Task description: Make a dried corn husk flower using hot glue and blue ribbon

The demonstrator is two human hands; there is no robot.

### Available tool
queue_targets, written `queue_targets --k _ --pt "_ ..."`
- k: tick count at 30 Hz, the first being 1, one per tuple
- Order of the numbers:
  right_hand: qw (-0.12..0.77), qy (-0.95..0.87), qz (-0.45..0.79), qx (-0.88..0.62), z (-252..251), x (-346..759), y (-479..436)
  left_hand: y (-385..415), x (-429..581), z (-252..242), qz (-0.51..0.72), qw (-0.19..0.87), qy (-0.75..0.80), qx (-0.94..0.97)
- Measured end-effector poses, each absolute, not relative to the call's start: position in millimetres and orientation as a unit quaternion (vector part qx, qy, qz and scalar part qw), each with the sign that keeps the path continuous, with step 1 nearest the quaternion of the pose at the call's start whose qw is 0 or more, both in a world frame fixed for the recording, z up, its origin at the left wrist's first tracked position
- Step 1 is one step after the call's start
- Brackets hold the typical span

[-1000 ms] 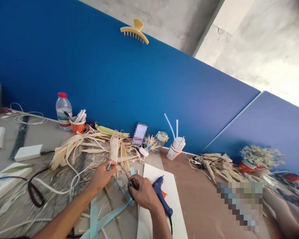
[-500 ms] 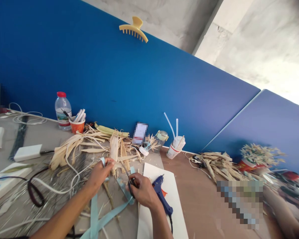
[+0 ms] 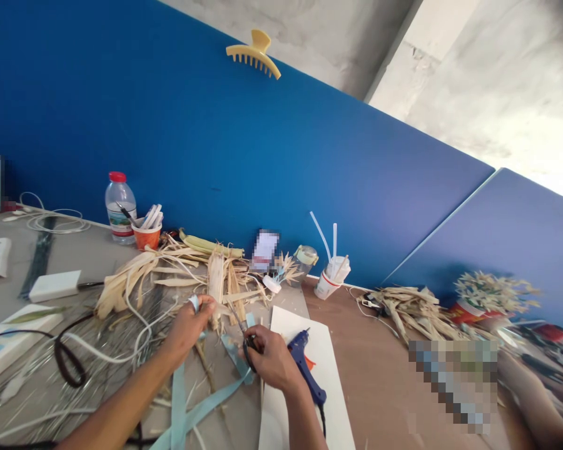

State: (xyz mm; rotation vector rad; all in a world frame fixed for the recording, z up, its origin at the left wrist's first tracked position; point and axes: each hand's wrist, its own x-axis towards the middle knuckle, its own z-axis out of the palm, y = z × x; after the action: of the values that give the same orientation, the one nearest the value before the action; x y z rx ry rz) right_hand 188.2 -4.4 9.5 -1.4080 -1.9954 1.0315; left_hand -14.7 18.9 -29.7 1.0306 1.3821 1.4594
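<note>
My left hand (image 3: 191, 326) pinches a small pale piece of husk at its fingertips, with a bit of light blue ribbon around a finger. Black-handled scissors (image 3: 248, 347) are in my right hand (image 3: 271, 359), their blades pointing up and left toward the left fingertips. Light blue ribbon (image 3: 178, 400) runs down between the forearms, and another strand reaches the right hand. Dried corn husks (image 3: 216, 275) lie just beyond both hands. A blue glue gun (image 3: 301, 359) rests on a white board (image 3: 281, 412) right of my right hand.
White cables (image 3: 107, 357) and thin wires cover the left side. Along the blue partition (image 3: 192, 125) stand a bottle (image 3: 121, 209), an orange cup (image 3: 147, 234), a phone, a jar (image 3: 304, 257) and a cup with straws (image 3: 329, 281). Another person's arm (image 3: 530, 394) shows at right, near more husks (image 3: 417, 309).
The view has shifted very slightly. My hands hold nearly the same pose, and the other person's hand at the right has moved a little.
</note>
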Motion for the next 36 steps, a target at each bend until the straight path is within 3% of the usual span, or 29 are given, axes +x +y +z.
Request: queue_targets --k 18,29,36 --pt "0.220 -0.752 0.379 -0.492 0.8 191.2 -3.9 16.2 -13.6 -18.9 0.622 0.397 0.558 0.380" --pt "0.281 -0.665 0.500 -0.479 13.4 184.6 -4.5 18.1 -14.2 -25.5 0.624 0.388 0.556 0.388" --pt "0.259 -0.695 0.457 -0.491 6.5 184.6 -6.5 17.5 -14.2 -25.3 0.620 0.373 0.562 0.400"
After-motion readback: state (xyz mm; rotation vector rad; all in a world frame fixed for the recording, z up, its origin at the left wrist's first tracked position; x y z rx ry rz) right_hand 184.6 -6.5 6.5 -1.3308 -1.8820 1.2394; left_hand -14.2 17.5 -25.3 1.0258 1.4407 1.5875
